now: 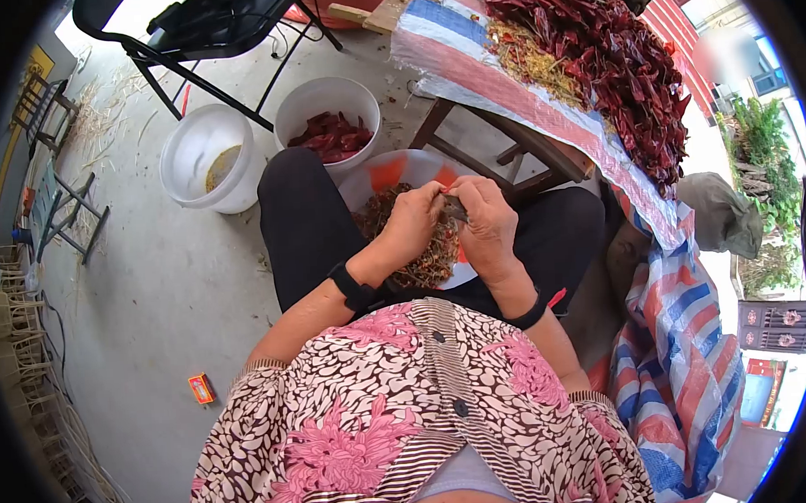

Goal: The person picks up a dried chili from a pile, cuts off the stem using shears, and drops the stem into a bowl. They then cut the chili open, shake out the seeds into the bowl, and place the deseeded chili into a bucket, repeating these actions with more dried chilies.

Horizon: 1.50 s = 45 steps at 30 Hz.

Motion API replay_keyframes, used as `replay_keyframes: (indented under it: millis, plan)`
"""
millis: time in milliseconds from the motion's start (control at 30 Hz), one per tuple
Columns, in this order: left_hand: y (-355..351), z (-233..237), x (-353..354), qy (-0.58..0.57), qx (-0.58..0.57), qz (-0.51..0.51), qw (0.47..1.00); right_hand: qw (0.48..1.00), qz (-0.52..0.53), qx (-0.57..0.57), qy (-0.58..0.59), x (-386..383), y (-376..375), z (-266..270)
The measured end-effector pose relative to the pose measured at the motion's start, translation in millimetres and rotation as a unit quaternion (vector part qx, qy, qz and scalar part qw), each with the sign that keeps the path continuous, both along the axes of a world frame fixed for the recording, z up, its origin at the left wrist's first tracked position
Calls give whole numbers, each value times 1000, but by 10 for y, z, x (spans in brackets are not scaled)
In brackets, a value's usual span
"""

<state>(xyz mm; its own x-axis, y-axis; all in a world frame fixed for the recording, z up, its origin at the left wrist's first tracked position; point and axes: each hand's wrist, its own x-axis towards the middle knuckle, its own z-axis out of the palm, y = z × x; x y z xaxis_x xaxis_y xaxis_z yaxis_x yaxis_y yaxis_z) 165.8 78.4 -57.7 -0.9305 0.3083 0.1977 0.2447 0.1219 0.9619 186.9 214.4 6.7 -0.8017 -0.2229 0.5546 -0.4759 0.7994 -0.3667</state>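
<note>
My left hand [412, 222] and my right hand [486, 219] meet above a basin between my knees. Both are closed, fingertips pinched around a small red piece of dried chili pepper [445, 189]. Something dark grey [455, 210] shows between the hands, too small to make out. Below them, the white and orange basin [390, 169] holds a heap of chili stems and bits [426, 255]. Beyond it, a white tub [282, 122] contains dark red chili pods [333, 136].
A second white tub [176, 171] with a little yellowish matter stands left. On the right, a table under a striped sheet [452, 47] carries a large pile of dried chilies [620, 71]. A black folding chair [222, 30] is ahead; a small orange box [201, 389] lies on the floor.
</note>
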Motion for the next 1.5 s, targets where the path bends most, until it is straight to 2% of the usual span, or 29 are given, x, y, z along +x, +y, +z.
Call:
replay_keyframes:
  millis: [33, 67, 100, 133, 233, 267, 367, 433, 533, 567, 600, 633, 667, 700, 733, 767, 833, 867, 900, 933, 967, 1033, 1067, 1100, 1133, 1233, 1300, 1433, 1500]
  plan:
    - [1, 33, 20, -41, 36, -3, 999, 999, 3, 38, 26, 16, -2, 1]
    - [-20, 70, 35, -86, 62, -45, 993, 990, 5, -120, -67, 35, 10, -26]
    - [-79, 208, 47, -131, 87, -86, 984, 949, 7, -274, -156, 42, 27, -73]
    - [-119, 289, 31, -173, 112, -127, 970, 876, 11, -420, -237, 28, 43, -93]
    - [-123, 296, 14, -168, 167, -186, 954, 687, 12, -628, -365, 64, 133, 40]
    - [-122, 307, 16, -167, 174, -207, 948, 575, 32, -722, -384, 55, 151, 117]
    - [-125, 385, 59, -170, 171, -246, 939, 500, 69, -745, -436, 55, 320, 34]
    - [-105, 440, 72, -175, 140, -235, 946, 597, 28, -688, -413, 109, 277, 117]
    - [-102, 309, -83, -15, 40, -78, 996, 725, -56, -585, -358, 162, 291, 135]
    - [-151, 331, -154, -80, 33, -35, 996, 762, -84, -507, -394, 163, 326, 158]
    - [-208, 233, -273, -5, 4, 24, 1000, 904, -90, -307, -283, 121, 454, -253]
    - [-291, 204, -385, 2, -31, 62, 998, 872, -115, -296, -372, 207, 392, -74]
    - [-366, 200, -494, 14, -55, 103, 993, 919, -70, -169, -349, 233, 453, -95]
    - [-439, 131, -628, 28, -70, 136, 988, 927, -32, -108, -357, 241, 480, -78]
    - [-530, 13, -796, 59, -98, 159, 981, 921, -32, -93, -376, 260, 492, -25]
    - [-620, -73, -928, 50, -176, 183, 966, 915, -30, -78, -395, 244, 513, 72]
    - [-589, -11, -966, 159, -289, 278, 902, 869, -77, -154, -464, 170, 613, 475]
    - [-609, -73, -1021, 135, -276, 253, 917, 841, -97, -193, -496, 111, 699, 621]
    - [-634, -218, -1098, 110, -263, 228, 931, 895, -119, -121, -412, 14, 886, 601]
    - [-635, -377, -1148, 84, -250, 202, 943, 872, -178, -145, -433, -90, 1017, 780]
    - [-612, -538, -1152, 87, -255, 203, 942, 930, -174, -126, -297, -254, 1311, 619]
    - [-626, -886, -1196, 34, -287, 177, 941, 939, -253, -129, -195, -652, 1853, 647]
    - [-633, -994, -1231, -23, -240, 166, 956, 931, -275, -184, -153, -890, 2208, 513]
    - [-627, -1060, -1270, -79, -193, 154, 966, 941, -320, -86, -62, -1061, 2458, 541]
    - [-627, -1106, -1287, -79, -184, 145, 969, 922, -378, -58, -55, -1223, 2651, 604]
    - [-637, -1128, -1341, -102, -171, 130, 971, 884, -455, -77, -74, -1747, 3282, 612]
    - [-618, -1063, -1319, -150, -171, 131, 965, 874, -480, -76, -18, -2011, 3570, 564]
    - [-602, -873, -1285, -202, -128, 120, 964, 848, -520, -86, -52, -2271, 3701, 537]
    - [-627, -928, -1309, -202, -120, 116, 965, 843, -526, -78, -89, -2390, 3767, 476]
